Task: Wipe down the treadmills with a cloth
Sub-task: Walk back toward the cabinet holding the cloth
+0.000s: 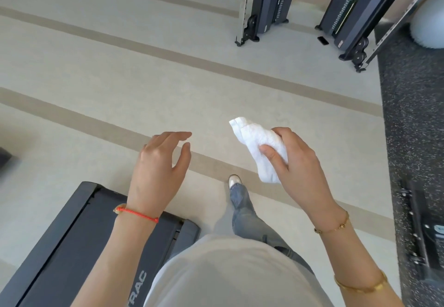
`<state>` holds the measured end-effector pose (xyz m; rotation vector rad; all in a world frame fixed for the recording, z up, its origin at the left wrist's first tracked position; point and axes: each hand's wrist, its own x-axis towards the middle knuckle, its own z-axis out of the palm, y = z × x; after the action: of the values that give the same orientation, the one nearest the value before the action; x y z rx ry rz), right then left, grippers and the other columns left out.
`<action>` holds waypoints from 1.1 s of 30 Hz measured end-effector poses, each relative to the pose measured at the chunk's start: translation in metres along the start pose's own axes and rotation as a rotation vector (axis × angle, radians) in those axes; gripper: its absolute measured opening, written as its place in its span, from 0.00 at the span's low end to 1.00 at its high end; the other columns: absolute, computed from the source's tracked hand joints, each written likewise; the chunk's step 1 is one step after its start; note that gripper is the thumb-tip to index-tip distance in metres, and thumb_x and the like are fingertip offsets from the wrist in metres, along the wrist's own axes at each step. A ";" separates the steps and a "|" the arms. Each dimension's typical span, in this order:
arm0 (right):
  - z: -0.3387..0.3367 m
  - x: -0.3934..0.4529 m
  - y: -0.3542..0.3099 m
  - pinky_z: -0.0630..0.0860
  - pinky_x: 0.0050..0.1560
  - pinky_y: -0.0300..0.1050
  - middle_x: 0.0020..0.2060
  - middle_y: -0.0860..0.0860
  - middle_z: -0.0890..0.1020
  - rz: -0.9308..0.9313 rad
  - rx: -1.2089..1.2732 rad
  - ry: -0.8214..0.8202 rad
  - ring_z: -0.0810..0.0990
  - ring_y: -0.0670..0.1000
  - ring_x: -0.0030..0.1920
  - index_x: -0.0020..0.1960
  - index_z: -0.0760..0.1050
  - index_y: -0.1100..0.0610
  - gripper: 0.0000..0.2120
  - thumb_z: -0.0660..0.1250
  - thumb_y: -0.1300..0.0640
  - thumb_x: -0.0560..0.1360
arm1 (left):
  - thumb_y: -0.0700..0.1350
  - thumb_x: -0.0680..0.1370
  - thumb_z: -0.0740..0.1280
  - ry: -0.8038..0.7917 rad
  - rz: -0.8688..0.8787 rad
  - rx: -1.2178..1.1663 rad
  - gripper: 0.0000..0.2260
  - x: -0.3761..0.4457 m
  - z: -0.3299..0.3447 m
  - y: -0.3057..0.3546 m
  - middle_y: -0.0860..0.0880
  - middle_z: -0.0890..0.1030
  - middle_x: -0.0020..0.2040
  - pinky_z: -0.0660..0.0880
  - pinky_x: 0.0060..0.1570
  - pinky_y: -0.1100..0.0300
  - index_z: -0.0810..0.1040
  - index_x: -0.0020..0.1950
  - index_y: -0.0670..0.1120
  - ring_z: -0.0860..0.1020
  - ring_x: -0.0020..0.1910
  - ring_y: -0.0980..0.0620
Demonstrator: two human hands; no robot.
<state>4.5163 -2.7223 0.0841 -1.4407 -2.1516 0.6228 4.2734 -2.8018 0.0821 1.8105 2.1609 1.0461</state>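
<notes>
A folded white cloth (258,147) is held in my right hand (296,162), thumb across it and fingers curled behind, out in front of me above the floor. My left hand (159,169) hovers beside it with relaxed, slightly bent fingers and holds nothing. The rear end of a dark grey treadmill (79,242) lies at the lower left, below and behind my left wrist, its belt running toward the bottom edge. Neither hand touches the treadmill.
Pale floor with tan stripes (168,54) stretches ahead. Two dark weight-stack machines (269,4) (353,13) stand at the top right. A speckled black mat (413,114) with equipment (425,232) runs along the right edge. A white ball (430,23) sits far right. My leg and shoe (234,181) step forward.
</notes>
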 end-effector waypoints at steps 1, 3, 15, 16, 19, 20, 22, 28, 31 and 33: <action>0.003 0.022 0.004 0.71 0.45 0.43 0.46 0.46 0.77 -0.012 0.003 -0.009 0.74 0.49 0.46 0.57 0.70 0.50 0.12 0.59 0.43 0.80 | 0.39 0.79 0.65 0.010 -0.010 0.002 0.10 0.018 0.007 -0.005 0.48 0.83 0.53 0.78 0.53 0.47 0.81 0.58 0.42 0.80 0.53 0.46; 0.006 0.067 0.011 0.71 0.44 0.44 0.46 0.46 0.77 -0.034 0.014 -0.028 0.74 0.49 0.45 0.57 0.70 0.50 0.11 0.59 0.44 0.80 | 0.39 0.79 0.65 0.030 -0.034 0.005 0.10 0.055 0.020 -0.012 0.48 0.83 0.53 0.78 0.52 0.48 0.81 0.58 0.43 0.81 0.53 0.46; 0.026 0.348 0.016 0.72 0.41 0.39 0.45 0.43 0.77 -0.253 0.057 -0.160 0.75 0.46 0.45 0.55 0.69 0.48 0.12 0.58 0.40 0.79 | 0.41 0.79 0.65 0.217 -0.170 0.069 0.10 0.273 0.059 -0.053 0.50 0.83 0.52 0.78 0.52 0.48 0.81 0.58 0.44 0.80 0.52 0.48; 0.031 0.365 0.014 0.72 0.40 0.38 0.45 0.43 0.77 -0.263 0.061 -0.174 0.75 0.45 0.45 0.55 0.70 0.48 0.13 0.58 0.40 0.79 | 0.40 0.79 0.65 0.228 -0.180 0.079 0.09 0.285 0.060 -0.059 0.50 0.83 0.52 0.78 0.52 0.47 0.81 0.58 0.44 0.81 0.52 0.48; 0.047 0.412 0.011 0.73 0.41 0.40 0.45 0.43 0.77 -0.288 0.069 -0.214 0.76 0.45 0.45 0.56 0.70 0.47 0.13 0.58 0.39 0.79 | 0.39 0.79 0.66 0.259 -0.218 0.105 0.09 0.319 0.064 -0.080 0.49 0.83 0.51 0.78 0.51 0.47 0.82 0.57 0.43 0.81 0.51 0.47; 0.054 0.428 0.010 0.74 0.42 0.42 0.45 0.43 0.77 -0.295 0.070 -0.225 0.76 0.46 0.46 0.56 0.70 0.47 0.13 0.58 0.40 0.79 | 0.39 0.79 0.66 0.264 -0.234 0.106 0.09 0.330 0.066 -0.088 0.49 0.83 0.51 0.78 0.51 0.47 0.82 0.57 0.44 0.81 0.51 0.47; 0.069 0.460 0.006 0.74 0.44 0.45 0.46 0.43 0.77 -0.310 0.078 -0.243 0.76 0.47 0.46 0.57 0.70 0.48 0.13 0.58 0.40 0.79 | 0.41 0.79 0.65 0.271 -0.259 0.105 0.09 0.354 0.068 -0.106 0.49 0.83 0.51 0.78 0.51 0.49 0.82 0.57 0.44 0.81 0.51 0.47; 0.123 0.570 -0.023 0.74 0.42 0.45 0.44 0.43 0.77 -0.358 0.083 -0.252 0.75 0.47 0.45 0.55 0.70 0.48 0.13 0.59 0.40 0.79 | 0.42 0.79 0.64 0.296 -0.295 0.100 0.10 0.444 0.065 -0.173 0.49 0.83 0.51 0.78 0.49 0.48 0.82 0.56 0.44 0.82 0.49 0.46; 0.150 0.634 -0.049 0.74 0.42 0.45 0.44 0.43 0.77 -0.388 0.087 -0.250 0.75 0.46 0.45 0.54 0.69 0.47 0.11 0.60 0.41 0.79 | 0.43 0.79 0.63 0.318 -0.315 0.110 0.10 0.497 0.049 -0.214 0.49 0.83 0.51 0.78 0.46 0.47 0.82 0.57 0.45 0.81 0.49 0.46; 0.170 0.679 -0.070 0.74 0.42 0.46 0.45 0.42 0.77 -0.410 0.089 -0.255 0.76 0.46 0.45 0.55 0.69 0.47 0.11 0.60 0.41 0.80 | 0.42 0.79 0.64 0.330 -0.319 0.125 0.10 0.536 0.036 -0.244 0.49 0.83 0.52 0.78 0.47 0.47 0.81 0.57 0.45 0.81 0.50 0.46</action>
<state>4.1345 -2.1309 0.0834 -0.8700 -2.4818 0.7638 3.9493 -2.3091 0.0859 1.3426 2.6475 1.2222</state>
